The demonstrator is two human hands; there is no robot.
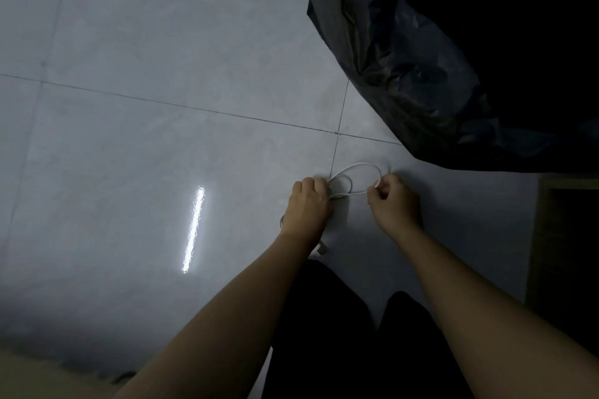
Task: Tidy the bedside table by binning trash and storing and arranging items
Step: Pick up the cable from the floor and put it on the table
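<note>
White cable [356,168], black bin bag [437,58], pale grey floor tiles [162,42], black trousers [324,334]

Indoors, dimly lit, and it reads as a room in a home. Pale grey floor tiles [162,42] fill the view, glossy, with dark grout lines [194,108] meeting just right of centre. At 8 o'clock a light's reflection [193,230] gleams on the tile (long and thin, tube-shaped). At 1 o'clock, a black bin bag [405,58], crumpled and shiny. At 3 o'clock, the light wooden edge of some furniture [539,236] around a dark opening; which piece, can't tell. At 7 o'clock, a beige surface [32,379], blurred.
</note>
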